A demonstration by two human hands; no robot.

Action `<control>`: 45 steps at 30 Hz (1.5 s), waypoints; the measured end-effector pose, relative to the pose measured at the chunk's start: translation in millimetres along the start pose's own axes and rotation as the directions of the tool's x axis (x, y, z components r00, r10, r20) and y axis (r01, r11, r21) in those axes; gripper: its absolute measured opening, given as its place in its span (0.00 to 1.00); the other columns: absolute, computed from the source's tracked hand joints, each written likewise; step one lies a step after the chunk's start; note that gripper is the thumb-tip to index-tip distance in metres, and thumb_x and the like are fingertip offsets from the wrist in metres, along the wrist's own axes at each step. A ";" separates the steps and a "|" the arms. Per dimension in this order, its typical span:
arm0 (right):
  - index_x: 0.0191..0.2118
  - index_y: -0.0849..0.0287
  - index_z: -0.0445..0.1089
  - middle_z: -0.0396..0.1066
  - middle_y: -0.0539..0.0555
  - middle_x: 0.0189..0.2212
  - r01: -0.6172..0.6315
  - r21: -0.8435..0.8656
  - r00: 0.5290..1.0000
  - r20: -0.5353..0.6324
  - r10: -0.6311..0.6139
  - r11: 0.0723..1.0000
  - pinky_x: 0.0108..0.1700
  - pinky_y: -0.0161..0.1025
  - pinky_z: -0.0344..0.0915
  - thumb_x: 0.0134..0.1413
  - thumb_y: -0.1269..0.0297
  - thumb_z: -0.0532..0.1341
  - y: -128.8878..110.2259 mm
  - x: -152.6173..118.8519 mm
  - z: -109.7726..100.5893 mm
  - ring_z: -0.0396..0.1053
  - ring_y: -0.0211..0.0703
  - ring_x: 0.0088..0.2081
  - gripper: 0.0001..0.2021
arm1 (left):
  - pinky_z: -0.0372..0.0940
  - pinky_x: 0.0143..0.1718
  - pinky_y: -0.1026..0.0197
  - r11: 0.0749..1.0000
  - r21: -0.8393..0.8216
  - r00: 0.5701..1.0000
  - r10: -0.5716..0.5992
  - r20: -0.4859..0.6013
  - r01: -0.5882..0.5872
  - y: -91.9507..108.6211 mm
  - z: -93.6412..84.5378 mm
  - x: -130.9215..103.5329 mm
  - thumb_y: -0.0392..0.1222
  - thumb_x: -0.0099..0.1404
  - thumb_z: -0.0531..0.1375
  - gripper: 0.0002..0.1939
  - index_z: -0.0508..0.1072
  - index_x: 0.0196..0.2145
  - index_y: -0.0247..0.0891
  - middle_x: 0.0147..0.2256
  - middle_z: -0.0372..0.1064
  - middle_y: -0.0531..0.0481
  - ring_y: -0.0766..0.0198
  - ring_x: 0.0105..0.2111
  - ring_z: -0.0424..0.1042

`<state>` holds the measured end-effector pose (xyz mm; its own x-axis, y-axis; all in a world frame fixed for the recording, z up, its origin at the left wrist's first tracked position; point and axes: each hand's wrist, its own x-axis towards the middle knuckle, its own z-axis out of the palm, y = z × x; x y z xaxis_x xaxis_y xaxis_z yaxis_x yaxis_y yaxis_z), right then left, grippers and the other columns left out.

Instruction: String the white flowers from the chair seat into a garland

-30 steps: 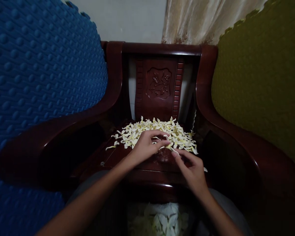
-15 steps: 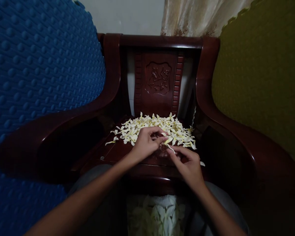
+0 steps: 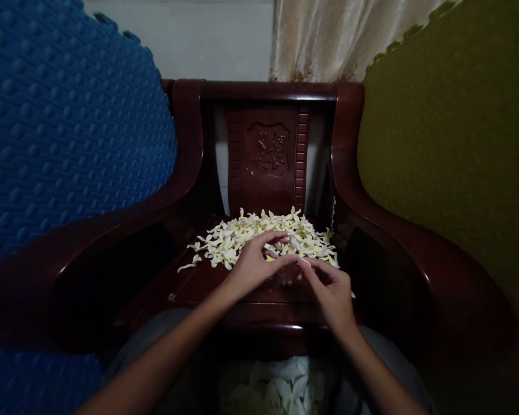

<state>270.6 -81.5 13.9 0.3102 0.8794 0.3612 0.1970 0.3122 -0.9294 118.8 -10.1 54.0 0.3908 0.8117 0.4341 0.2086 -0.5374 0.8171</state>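
Note:
White and pale yellow flowers (image 3: 225, 242) lie in a loose pile on the seat of a dark red wooden chair (image 3: 242, 288). My left hand (image 3: 257, 259) is at the front of the pile, its thumb stretched toward my right hand and its fingers curved over the flowers. Its thumb and fingertips are around a small white flower. Close beside it on the right, my right hand (image 3: 328, 285) pinches a thin white piece between thumb and index finger. The fingertips of both hands nearly meet.
Curved wooden armrests flank the seat. A blue bumpy mat (image 3: 78, 127) stands at the left and an olive mat (image 3: 450, 132) at the right. Below the seat edge is a container with white petals (image 3: 292, 389). A beige curtain (image 3: 320, 40) hangs behind.
My left thumb has straightened toward my right fingertips, and the two hands are closer together. The camera view has shifted, so the chair back sits lower and further left.

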 end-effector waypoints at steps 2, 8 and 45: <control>0.33 0.59 0.77 0.72 0.51 0.22 -0.054 0.087 0.998 -0.003 0.055 0.995 0.28 0.35 0.63 0.52 0.54 0.63 -1.0 3.2 -0.3 0.68 0.41 0.24 0.13 | 0.68 0.43 0.52 0.974 0.166 0.987 0.157 -0.021 -0.151 2.8 -2.0 -2.3 0.46 0.55 0.67 0.30 0.65 0.55 0.41 0.50 0.67 0.41 0.55 0.47 0.68; 0.25 0.61 0.73 0.61 0.46 0.14 -0.161 0.248 0.986 0.084 0.144 0.955 0.19 0.31 0.48 0.47 0.51 0.65 1.1 9.7 -3.5 0.53 0.32 0.16 0.16 | 0.58 0.54 0.47 0.668 0.444 0.801 0.478 0.360 -0.598 8.4 -2.3 -4.4 0.38 0.66 0.56 0.17 0.68 0.53 0.42 0.49 0.68 0.44 0.54 0.52 0.62; 0.37 0.63 0.75 0.66 0.51 0.22 -0.064 0.206 0.989 0.144 0.034 0.976 0.23 0.32 0.53 0.56 0.51 0.58 0.9 10.9 -5.2 0.57 0.33 0.21 0.19 | 0.64 0.37 0.62 0.884 -0.397 0.964 -0.264 0.013 0.248 6.5 7.5 -0.9 0.51 0.56 0.65 0.16 0.80 0.31 0.33 0.31 0.76 0.44 0.60 0.33 0.71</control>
<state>279.0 -73.5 17.4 0.1793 0.9323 0.3141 -0.0191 0.3225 -0.9464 126.5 -16.1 56.1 0.3330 0.9220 0.1978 -0.0746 -0.1833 0.9802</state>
